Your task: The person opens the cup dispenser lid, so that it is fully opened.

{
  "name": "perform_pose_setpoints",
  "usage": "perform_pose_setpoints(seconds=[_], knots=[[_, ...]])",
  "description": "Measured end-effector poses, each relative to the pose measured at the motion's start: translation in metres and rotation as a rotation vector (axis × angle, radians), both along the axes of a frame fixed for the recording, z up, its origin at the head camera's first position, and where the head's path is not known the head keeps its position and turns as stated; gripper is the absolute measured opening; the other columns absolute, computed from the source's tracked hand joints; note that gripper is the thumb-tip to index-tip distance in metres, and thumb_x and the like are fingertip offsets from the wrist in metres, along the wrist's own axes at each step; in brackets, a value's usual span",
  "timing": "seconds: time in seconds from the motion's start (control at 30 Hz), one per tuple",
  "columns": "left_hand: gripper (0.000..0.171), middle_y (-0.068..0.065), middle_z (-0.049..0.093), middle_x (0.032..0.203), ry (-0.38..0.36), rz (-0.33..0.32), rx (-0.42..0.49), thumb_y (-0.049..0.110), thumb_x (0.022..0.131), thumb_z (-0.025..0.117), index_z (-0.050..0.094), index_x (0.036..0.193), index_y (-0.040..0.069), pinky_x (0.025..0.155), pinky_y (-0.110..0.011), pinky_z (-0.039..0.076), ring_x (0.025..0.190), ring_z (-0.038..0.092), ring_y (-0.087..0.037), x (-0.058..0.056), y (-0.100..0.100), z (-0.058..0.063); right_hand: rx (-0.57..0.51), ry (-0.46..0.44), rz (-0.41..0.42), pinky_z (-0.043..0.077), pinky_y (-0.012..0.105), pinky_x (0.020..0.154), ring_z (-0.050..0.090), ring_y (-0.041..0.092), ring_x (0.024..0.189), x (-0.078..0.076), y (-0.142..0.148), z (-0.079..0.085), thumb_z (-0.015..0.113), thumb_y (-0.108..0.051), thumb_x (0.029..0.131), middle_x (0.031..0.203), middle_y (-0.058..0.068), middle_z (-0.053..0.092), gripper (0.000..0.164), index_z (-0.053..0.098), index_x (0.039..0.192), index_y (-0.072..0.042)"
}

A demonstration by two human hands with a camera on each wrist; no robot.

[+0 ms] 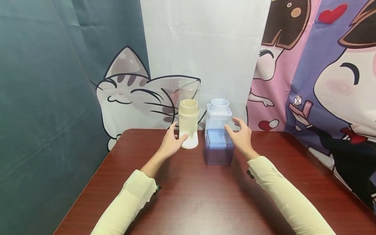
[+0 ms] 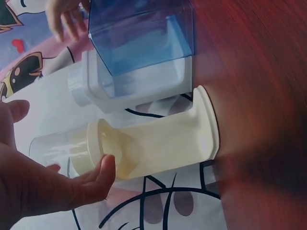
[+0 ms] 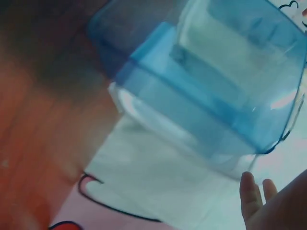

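A cream cylindrical holder [image 1: 188, 122] with a clear tube [image 1: 188, 85] rising from its top stands upright at the table's far side. My left hand [image 1: 173, 141] is at its left front, thumb and fingers apart; the left wrist view shows the fingers [image 2: 106, 179] close by its collar, gripping nothing. To the right is a white holder [image 1: 218, 112] with a round collar on top. A translucent blue box [image 1: 219, 155] stands in front of it and partly covers it. My right hand [image 1: 241, 135] is just right of both, fingers spread, holding nothing.
The red-brown wooden table [image 1: 188, 202] ends right behind the holders. Behind it hangs a cloth backdrop [image 1: 205, 42] with a printed cat and cartoon figures, and a dark green curtain [image 1: 44, 98] hangs at the left.
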State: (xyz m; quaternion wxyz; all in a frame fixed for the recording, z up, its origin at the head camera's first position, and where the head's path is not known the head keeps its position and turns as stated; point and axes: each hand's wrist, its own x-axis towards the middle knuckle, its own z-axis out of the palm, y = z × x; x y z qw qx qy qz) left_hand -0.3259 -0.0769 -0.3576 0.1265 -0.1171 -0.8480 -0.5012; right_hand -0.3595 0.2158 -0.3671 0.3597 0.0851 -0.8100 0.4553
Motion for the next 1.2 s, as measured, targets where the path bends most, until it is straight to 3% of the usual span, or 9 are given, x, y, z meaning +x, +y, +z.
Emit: perform_pose_setpoints(seconds=[0.2, 0.33, 0.53, 0.77, 0.9, 1.0, 1.1, 1.2], knots=[[0.096, -0.024, 0.02, 0.16, -0.005, 0.098, 0.023, 0.04, 0.087, 0.072, 0.014, 0.159, 0.012, 0.112, -0.057, 0.029, 0.143, 0.031, -0.042, 0.0, 0.001, 0.001, 0.016, 0.045, 0.043, 0.044, 0.055, 0.094, 0.061, 0.04, 0.112, 0.001, -0.027, 0.021, 0.078, -0.024, 0.085, 0.128, 0.017, 0.064, 0.053, 0.061, 0.129, -0.001], [0.103, -0.033, 0.004, 0.159, -0.014, 0.134, 0.041, 0.045, 0.086, 0.072, 0.009, 0.16, 0.014, 0.115, -0.058, 0.021, 0.146, 0.015, -0.047, 0.001, -0.002, 0.004, 0.028, 0.024, 0.071, 0.046, 0.054, 0.094, 0.062, 0.04, 0.11, -0.001, -0.047, 0.031, 0.078, -0.027, 0.084, 0.129, 0.021, 0.062, 0.057, 0.058, 0.133, -0.004], [0.101, -0.033, 0.002, 0.159, -0.024, 0.13, 0.06, 0.049, 0.085, 0.071, 0.012, 0.159, 0.015, 0.115, -0.058, 0.021, 0.146, 0.014, -0.047, 0.003, -0.003, 0.004, 0.042, -0.013, 0.064, 0.048, 0.05, 0.091, 0.06, 0.039, 0.112, -0.012, -0.073, 0.042, 0.078, -0.035, 0.084, 0.133, 0.021, 0.059, 0.065, 0.054, 0.139, -0.012], [0.092, -0.028, 0.013, 0.16, -0.019, 0.123, 0.065, 0.044, 0.087, 0.072, 0.019, 0.156, 0.014, 0.116, -0.056, 0.021, 0.148, 0.016, -0.041, 0.005, -0.003, 0.001, 0.071, -0.036, 0.041, 0.046, 0.049, 0.095, 0.056, 0.034, 0.119, -0.025, -0.099, 0.06, 0.076, -0.038, 0.084, 0.136, 0.017, 0.057, 0.072, 0.048, 0.144, -0.012], [0.088, -0.025, 0.024, 0.159, 0.005, 0.117, 0.066, 0.04, 0.088, 0.072, 0.022, 0.155, 0.012, 0.113, -0.057, 0.026, 0.144, 0.027, -0.041, 0.004, -0.004, 0.001, 0.087, -0.056, 0.042, 0.043, 0.05, 0.099, 0.051, 0.034, 0.125, -0.033, -0.111, 0.067, 0.076, -0.04, 0.085, 0.136, 0.018, 0.055, 0.074, 0.046, 0.146, -0.012], [0.086, -0.021, 0.032, 0.156, 0.013, 0.11, 0.068, 0.039, 0.088, 0.072, 0.024, 0.154, 0.011, 0.111, -0.056, 0.03, 0.14, 0.035, -0.039, 0.006, -0.005, 0.0, 0.104, -0.122, 0.034, 0.042, 0.05, 0.1, 0.049, 0.034, 0.126, -0.037, -0.118, 0.07, 0.074, -0.044, 0.084, 0.138, 0.018, 0.052, 0.079, 0.041, 0.15, -0.016], [0.085, -0.02, 0.034, 0.155, 0.008, 0.102, 0.079, 0.039, 0.088, 0.073, 0.026, 0.153, 0.011, 0.111, -0.055, 0.031, 0.14, 0.036, -0.037, 0.007, -0.004, 0.0, 0.107, -0.185, 0.021, 0.041, 0.048, 0.101, 0.048, 0.034, 0.126, -0.04, -0.125, 0.072, 0.073, -0.049, 0.084, 0.14, 0.016, 0.05, 0.083, 0.035, 0.153, -0.022], [0.083, -0.02, 0.036, 0.154, 0.008, 0.091, 0.081, 0.038, 0.088, 0.072, 0.027, 0.152, 0.012, 0.11, -0.056, 0.032, 0.139, 0.037, -0.038, 0.006, -0.003, -0.002, 0.12, -0.184, 0.012, 0.041, 0.048, 0.101, 0.048, 0.034, 0.126, -0.044, -0.129, 0.078, 0.073, -0.05, 0.084, 0.142, 0.015, 0.048, 0.085, 0.032, 0.154, -0.025]])
